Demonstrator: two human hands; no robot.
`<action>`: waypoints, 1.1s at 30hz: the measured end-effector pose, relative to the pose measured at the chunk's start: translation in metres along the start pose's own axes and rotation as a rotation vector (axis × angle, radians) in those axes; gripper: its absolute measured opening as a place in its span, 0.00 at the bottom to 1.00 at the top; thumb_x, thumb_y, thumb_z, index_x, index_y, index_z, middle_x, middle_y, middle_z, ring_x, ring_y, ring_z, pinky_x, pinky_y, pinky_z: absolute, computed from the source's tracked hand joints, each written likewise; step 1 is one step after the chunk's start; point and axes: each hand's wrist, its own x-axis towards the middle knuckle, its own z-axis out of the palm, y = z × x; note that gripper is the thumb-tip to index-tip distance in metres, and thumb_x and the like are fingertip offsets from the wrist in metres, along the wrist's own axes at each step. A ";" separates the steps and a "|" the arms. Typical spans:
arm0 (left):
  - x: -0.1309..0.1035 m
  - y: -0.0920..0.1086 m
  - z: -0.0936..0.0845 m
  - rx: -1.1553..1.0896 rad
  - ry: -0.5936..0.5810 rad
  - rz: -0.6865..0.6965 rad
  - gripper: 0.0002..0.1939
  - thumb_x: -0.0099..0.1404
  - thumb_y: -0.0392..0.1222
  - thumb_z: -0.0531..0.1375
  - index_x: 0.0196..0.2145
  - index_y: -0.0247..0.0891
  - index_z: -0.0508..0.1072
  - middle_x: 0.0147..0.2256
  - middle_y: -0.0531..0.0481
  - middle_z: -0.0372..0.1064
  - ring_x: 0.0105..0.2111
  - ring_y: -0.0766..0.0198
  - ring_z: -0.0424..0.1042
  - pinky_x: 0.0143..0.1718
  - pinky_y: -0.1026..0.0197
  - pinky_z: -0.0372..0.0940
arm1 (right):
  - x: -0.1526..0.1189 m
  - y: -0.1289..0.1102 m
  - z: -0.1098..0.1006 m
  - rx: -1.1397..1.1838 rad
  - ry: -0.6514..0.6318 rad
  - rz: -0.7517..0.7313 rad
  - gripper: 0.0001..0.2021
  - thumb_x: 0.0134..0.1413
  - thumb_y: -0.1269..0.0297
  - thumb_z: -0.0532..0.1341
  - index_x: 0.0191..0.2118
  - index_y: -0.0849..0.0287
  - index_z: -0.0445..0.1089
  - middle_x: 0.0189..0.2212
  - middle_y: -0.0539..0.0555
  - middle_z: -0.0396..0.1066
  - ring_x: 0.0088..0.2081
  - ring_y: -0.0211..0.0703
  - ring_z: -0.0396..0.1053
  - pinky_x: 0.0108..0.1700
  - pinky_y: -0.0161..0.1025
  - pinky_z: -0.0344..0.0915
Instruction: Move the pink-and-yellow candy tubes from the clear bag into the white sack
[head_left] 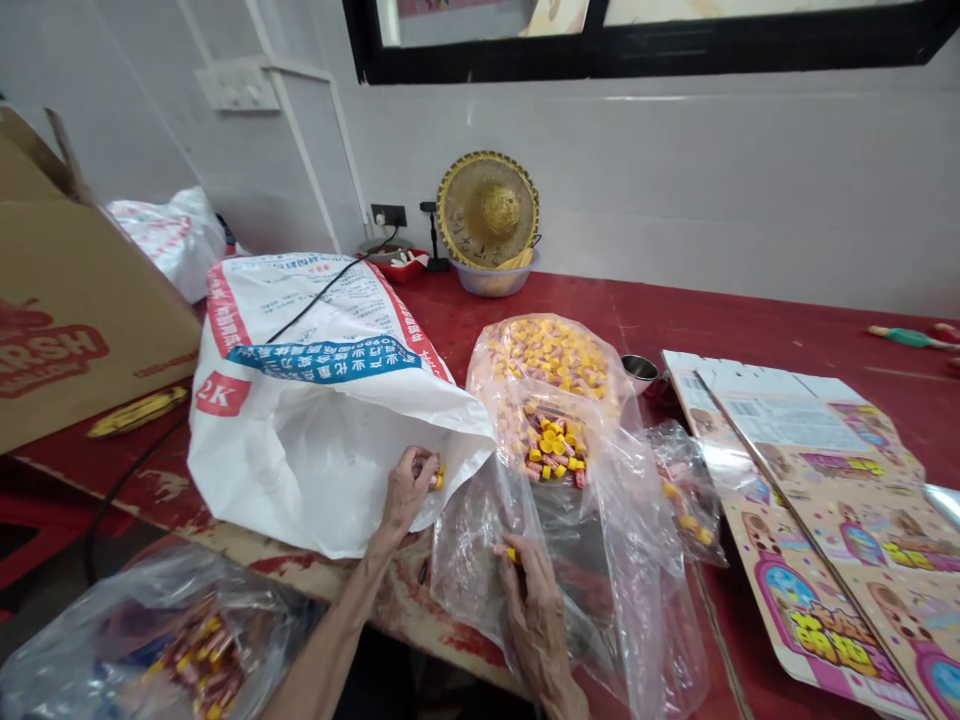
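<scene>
My left hand is at the mouth of a white woven sack, its fingers closed around a few small pink tubes with yellow caps. My right hand rests over the open end of a clear plastic bag, with one yellow-capped tube pinched by thumb and forefinger. Inside that bag, many more yellow-capped tubes lie heaped towards the far end. At lower left, another clear bag holds a smaller heap of similar tubes.
A cardboard box stands at far left. Printed flat cartons lie on the right, under a thin rod. A small metal cup, a small tube bag and a straw hat on a basin are also on the red table.
</scene>
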 end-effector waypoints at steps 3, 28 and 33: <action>0.012 0.004 -0.002 0.003 0.064 -0.010 0.18 0.60 0.60 0.60 0.35 0.42 0.72 0.31 0.48 0.77 0.29 0.58 0.77 0.33 0.59 0.72 | 0.000 0.005 -0.003 -0.016 -0.041 -0.022 0.13 0.78 0.56 0.55 0.52 0.52 0.75 0.46 0.55 0.79 0.47 0.47 0.78 0.51 0.40 0.74; 0.013 0.012 0.009 0.016 -0.057 0.012 0.16 0.55 0.53 0.58 0.35 0.41 0.78 0.36 0.46 0.80 0.36 0.55 0.79 0.38 0.57 0.75 | 0.003 0.006 -0.004 -0.020 -0.050 -0.043 0.12 0.77 0.58 0.55 0.52 0.52 0.75 0.46 0.55 0.79 0.47 0.48 0.78 0.52 0.41 0.74; 0.000 0.011 0.012 0.015 -0.012 0.048 0.18 0.57 0.56 0.58 0.36 0.42 0.77 0.37 0.45 0.81 0.37 0.55 0.79 0.38 0.56 0.75 | 0.005 0.004 -0.002 -0.002 -0.017 -0.071 0.11 0.76 0.60 0.56 0.52 0.53 0.75 0.45 0.54 0.79 0.46 0.47 0.79 0.51 0.40 0.75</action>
